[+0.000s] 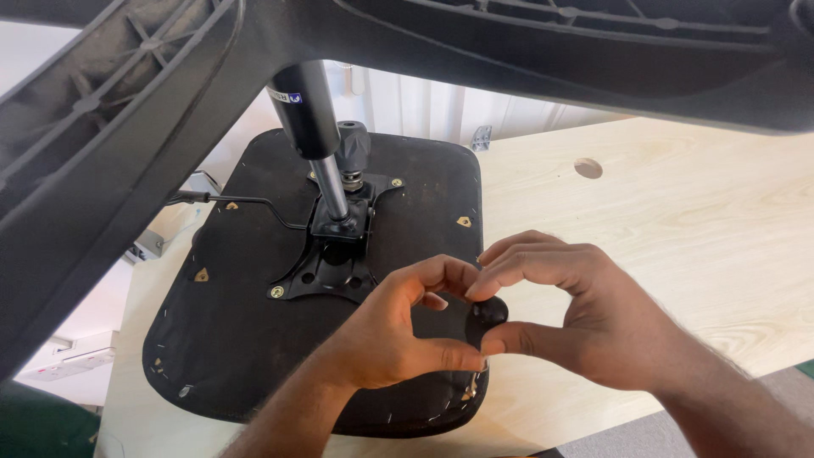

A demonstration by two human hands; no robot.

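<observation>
Upturned office chair seat (254, 339) on a pale wooden table (678, 220), both hands at its near edge.

The left hand (386, 335) and right hand (585, 318) pinch a small black knob (486, 318) together beside the seat's near right corner. The gas cylinder (309, 127) rises from the metal plate (335, 254) at the seat's middle. A black ribbed chair base (127, 127) above the seat is cut off; the knob is mostly hidden by fingers.

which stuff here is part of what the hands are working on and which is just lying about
In hand:
- left hand
- right hand
- small black knob
- upturned seat
- metal plate
- gas cylinder
- chair base

Lying about:
- wooden table
- white power strip
</observation>
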